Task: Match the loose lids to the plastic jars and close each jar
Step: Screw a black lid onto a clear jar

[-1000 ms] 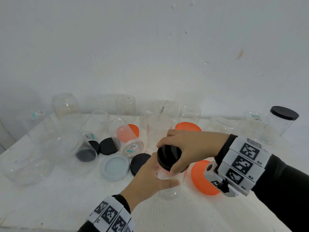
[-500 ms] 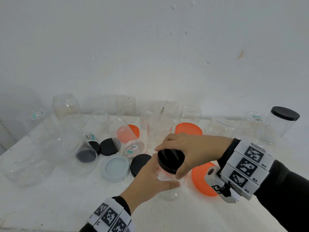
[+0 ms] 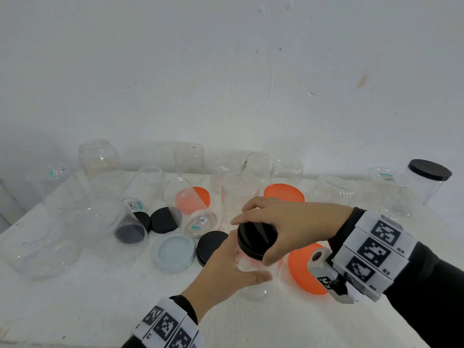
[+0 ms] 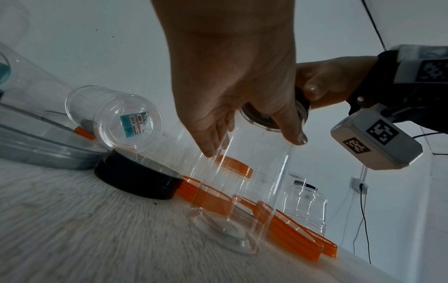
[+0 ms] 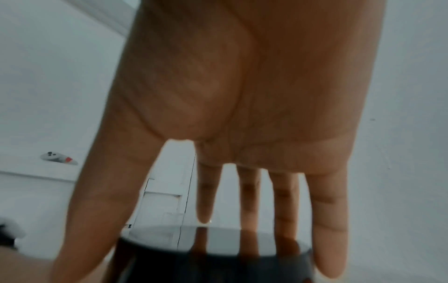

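Note:
A clear plastic jar point(image 3: 253, 290) stands upright on the white table near the front middle. My left hand point(image 3: 226, 267) grips its body from the near left, thumb across the front. A black lid point(image 3: 256, 239) sits on the jar's mouth. My right hand point(image 3: 283, 222) reaches over from the right and holds this lid, thumb on the near rim and fingers arched over the far rim. The left wrist view shows the jar point(image 4: 242, 181) from below with the lid point(image 4: 261, 118) on top. In the right wrist view my spread fingers straddle the lid point(image 5: 213, 254).
Loose lids lie around the jar: an orange one point(image 3: 301, 270) to its right, another orange one point(image 3: 283, 193) behind, black ones point(image 3: 211, 246) point(image 3: 163, 219) and a clear one point(image 3: 173, 251) to the left. Several open jars stand or lie along the wall. A closed black-lidded jar point(image 3: 426, 182) stands far right.
My right hand has turned on the black lid, its wrist swinging slightly down and to the right. The left hand and the jar have stayed in place.

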`<state>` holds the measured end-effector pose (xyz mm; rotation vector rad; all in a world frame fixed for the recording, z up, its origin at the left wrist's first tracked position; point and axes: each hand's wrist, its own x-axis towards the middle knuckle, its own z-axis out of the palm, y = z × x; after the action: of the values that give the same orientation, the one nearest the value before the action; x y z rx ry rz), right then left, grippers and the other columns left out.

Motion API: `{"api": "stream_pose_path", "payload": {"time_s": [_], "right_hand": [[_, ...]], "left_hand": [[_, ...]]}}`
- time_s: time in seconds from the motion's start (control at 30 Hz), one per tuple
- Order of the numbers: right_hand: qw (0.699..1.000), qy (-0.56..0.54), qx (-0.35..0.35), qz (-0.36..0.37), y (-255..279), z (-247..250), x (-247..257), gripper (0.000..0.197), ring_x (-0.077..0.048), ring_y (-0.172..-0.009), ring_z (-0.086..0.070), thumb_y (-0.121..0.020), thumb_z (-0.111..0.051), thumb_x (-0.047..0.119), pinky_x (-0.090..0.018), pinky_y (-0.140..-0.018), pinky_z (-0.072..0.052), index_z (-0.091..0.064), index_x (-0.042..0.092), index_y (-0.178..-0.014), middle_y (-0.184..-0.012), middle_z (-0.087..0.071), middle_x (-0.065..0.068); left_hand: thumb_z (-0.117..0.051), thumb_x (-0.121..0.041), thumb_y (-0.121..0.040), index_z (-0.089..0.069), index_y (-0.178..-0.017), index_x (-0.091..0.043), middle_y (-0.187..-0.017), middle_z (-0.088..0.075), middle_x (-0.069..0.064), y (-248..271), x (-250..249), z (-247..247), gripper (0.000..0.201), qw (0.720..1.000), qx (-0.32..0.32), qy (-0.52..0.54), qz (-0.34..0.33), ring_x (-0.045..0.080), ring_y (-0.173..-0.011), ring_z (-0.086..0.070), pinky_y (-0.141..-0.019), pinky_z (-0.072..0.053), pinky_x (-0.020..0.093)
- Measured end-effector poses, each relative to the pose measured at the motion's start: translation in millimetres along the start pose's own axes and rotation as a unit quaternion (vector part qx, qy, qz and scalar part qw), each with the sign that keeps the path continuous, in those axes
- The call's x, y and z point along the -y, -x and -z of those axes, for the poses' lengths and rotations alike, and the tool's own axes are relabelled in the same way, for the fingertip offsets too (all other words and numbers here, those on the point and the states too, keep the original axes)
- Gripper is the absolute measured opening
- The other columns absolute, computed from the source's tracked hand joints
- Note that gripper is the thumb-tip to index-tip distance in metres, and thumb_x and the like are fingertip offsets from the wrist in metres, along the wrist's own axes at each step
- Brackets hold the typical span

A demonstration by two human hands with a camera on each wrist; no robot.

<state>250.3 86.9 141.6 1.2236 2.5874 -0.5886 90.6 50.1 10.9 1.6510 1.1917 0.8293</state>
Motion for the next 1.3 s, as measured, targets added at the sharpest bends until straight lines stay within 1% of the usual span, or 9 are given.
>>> {"api": "stream_pose_path", "payload": {"time_s": [0.13,0.3,0.37,0.6,0.73,0.93,1.03,1.13,1.3], "right_hand": [[1.000,0.006,-0.007,0.008,-2.8,1.3,0.9,0.065,-0.014,-0.119,-0.037,-0.079,-0.072,0.045,-0.035,-0.099,-0.042,-0.041,0.048,-0.136,-0.124,-0.040,0.013],[0.996,0.062,-0.056,-0.044,-7.2,-7.7,1.7,0.067,-0.015,-0.108,-0.037,-0.076,-0.060,0.069,-0.025,-0.071,-0.037,-0.036,0.044,-0.135,-0.114,-0.039,0.010],[0.994,0.068,-0.061,-0.052,-8.0,-9.8,2.7,0.069,-0.015,-0.107,-0.038,-0.076,-0.058,0.071,-0.025,-0.067,-0.033,-0.036,0.042,-0.135,-0.114,-0.038,0.009],[0.999,0.030,0.023,-0.013,-4.2,2.0,7.5,0.072,-0.017,-0.121,-0.034,-0.078,-0.074,0.037,-0.040,-0.102,-0.040,-0.037,0.050,-0.138,-0.131,-0.034,0.012],[0.999,0.044,0.009,-0.012,-2.8,1.2,8.6,0.068,-0.018,-0.117,-0.037,-0.080,-0.072,0.045,-0.038,-0.099,-0.042,-0.038,0.049,-0.139,-0.126,-0.039,0.010],[0.989,0.120,-0.051,-0.076,-7.3,-8.9,15.0,0.073,-0.022,-0.107,-0.045,-0.078,-0.055,0.073,-0.031,-0.072,-0.039,-0.039,0.035,-0.138,-0.116,-0.042,0.003],[0.992,0.086,-0.026,-0.086,-7.1,-3.6,14.6,0.074,-0.021,-0.113,-0.043,-0.076,-0.061,0.068,-0.033,-0.079,-0.043,-0.037,0.037,-0.139,-0.119,-0.042,0.004],[0.996,0.061,0.037,-0.052,-3.5,7.1,13.2,0.080,-0.017,-0.120,-0.037,-0.077,-0.073,0.047,-0.038,-0.096,-0.043,-0.030,0.045,-0.144,-0.130,-0.039,0.008],[0.998,0.047,0.017,-0.025,-3.2,6.8,10.0,0.076,-0.015,-0.117,-0.043,-0.077,-0.075,0.045,-0.032,-0.094,-0.044,-0.036,0.043,-0.143,-0.127,-0.042,0.009]], "left_hand": [[-0.081,-0.052,-0.059,-0.033,-0.113,-0.061,-0.111,-0.049,-0.045,0.6,-1.1,0.3,0.073,1.000,0.001,-0.004,-0.006,-0.023,-0.108,-0.045,-0.079,-0.036,-0.004],[-0.083,-0.051,-0.059,-0.036,-0.132,-0.046,-0.121,-0.056,-0.028,-0.2,0.4,0.2,0.087,1.000,0.007,0.015,-0.004,-0.007,-0.116,-0.051,-0.096,-0.043,0.019],[-0.083,-0.051,-0.059,-0.035,-0.133,-0.046,-0.121,-0.056,-0.028,-0.2,0.5,0.3,0.088,1.000,0.008,0.014,-0.004,-0.008,-0.116,-0.051,-0.097,-0.043,0.020],[-0.082,-0.050,-0.060,-0.032,-0.114,-0.061,-0.111,-0.048,-0.047,1.8,-2.5,0.2,0.074,1.000,0.002,-0.001,-0.007,-0.025,-0.107,-0.044,-0.079,-0.034,-0.006],[-0.080,-0.055,-0.058,-0.032,-0.113,-0.062,-0.110,-0.047,-0.048,1.6,-2.3,0.4,0.073,1.000,0.000,-0.006,-0.009,-0.025,-0.107,-0.043,-0.079,-0.036,-0.005],[-0.083,-0.049,-0.063,-0.031,-0.124,-0.057,-0.120,-0.054,-0.032,1.0,-0.1,0.1,0.081,1.000,0.003,0.004,-0.006,-0.015,-0.113,-0.047,-0.088,-0.040,0.011],[-0.082,-0.051,-0.061,-0.031,-0.123,-0.059,-0.119,-0.052,-0.037,0.7,1.0,-0.6,0.081,1.000,0.004,0.008,-0.006,-0.016,-0.114,-0.047,-0.089,-0.040,0.011],[-0.080,-0.057,-0.056,-0.030,-0.112,-0.070,-0.114,-0.048,-0.046,1.4,1.0,-1.0,0.077,1.000,0.000,0.003,-0.003,-0.024,-0.110,-0.043,-0.082,-0.038,0.000],[-0.079,-0.060,-0.055,-0.024,-0.102,-0.081,-0.111,-0.043,-0.052,0.5,-0.3,-0.5,0.075,1.000,0.000,-0.010,-0.007,-0.030,-0.106,-0.039,-0.075,-0.033,-0.009]]}}
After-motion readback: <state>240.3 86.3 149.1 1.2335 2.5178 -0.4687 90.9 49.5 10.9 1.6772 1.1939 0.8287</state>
